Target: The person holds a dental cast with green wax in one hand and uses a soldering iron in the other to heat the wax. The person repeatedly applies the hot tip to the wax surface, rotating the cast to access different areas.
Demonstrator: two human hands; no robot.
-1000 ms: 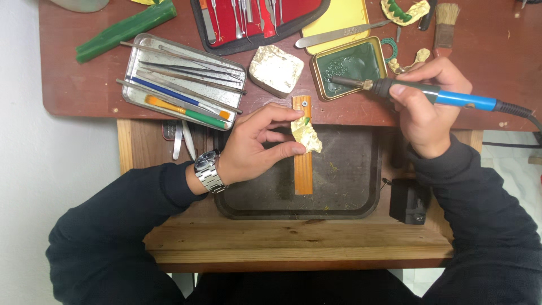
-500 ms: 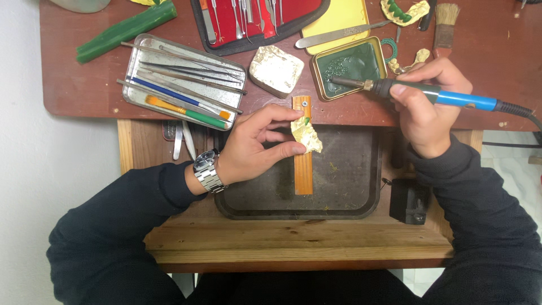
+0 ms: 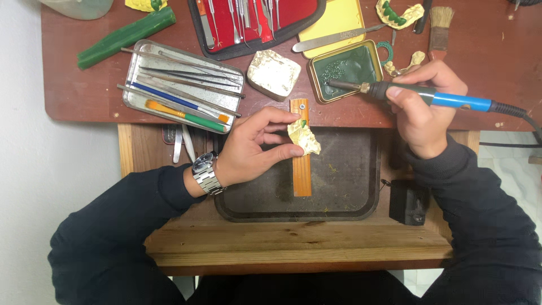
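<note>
My left hand (image 3: 257, 146), with a metal watch on its wrist, pinches a small pale yellow dental cast (image 3: 304, 136) that carries a bit of green wax, over an orange wooden strip (image 3: 301, 169). My right hand (image 3: 420, 104) grips a blue-handled electric wax tool (image 3: 429, 99). The tool's metal tip reaches into a small open tin of green wax (image 3: 345, 69). A dark cord runs off to the right from the tool.
A dark tray (image 3: 350, 192) lies under the strip. A steel tray of instruments (image 3: 180, 85), a red case of tools (image 3: 254, 20), a green wax stick (image 3: 125, 37), a plaster block (image 3: 274, 73), a brush (image 3: 439, 25) and other casts sit on the red-brown bench.
</note>
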